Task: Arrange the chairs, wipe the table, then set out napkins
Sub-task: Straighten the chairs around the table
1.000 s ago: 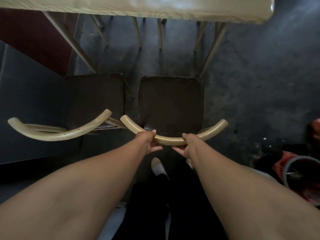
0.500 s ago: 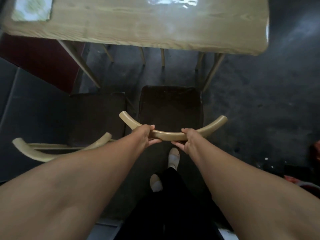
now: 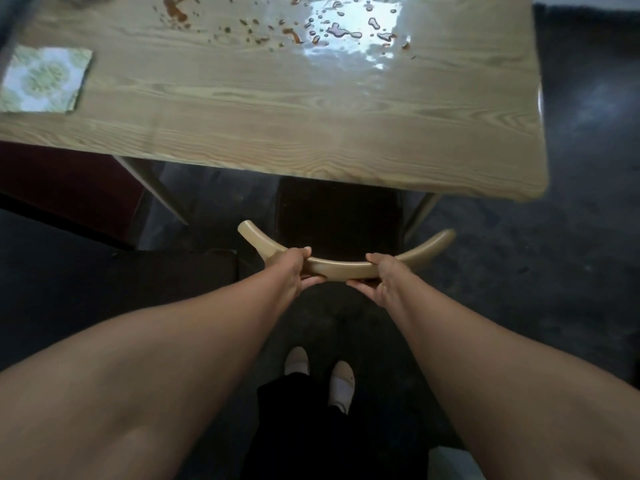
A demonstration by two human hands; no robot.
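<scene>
I've got L hand [image 3: 294,270] & R hand [image 3: 384,277] both clamped on the chair [image 3: 341,268] backrest, seat partly under the table [image 3: 277,126] edge, napkin [image 3: 45,79] on far-left top, spill [image 3: 332,29] w/ droplets mid-top.

Chair [image 3: 341,223] partly under table [image 3: 277,133]

table [image 3: 277,126] glossy wood grain, wet; chair back rail [image 3: 339,268] smooth wood; napkin [image 3: 45,79] patterned paper.
</scene>
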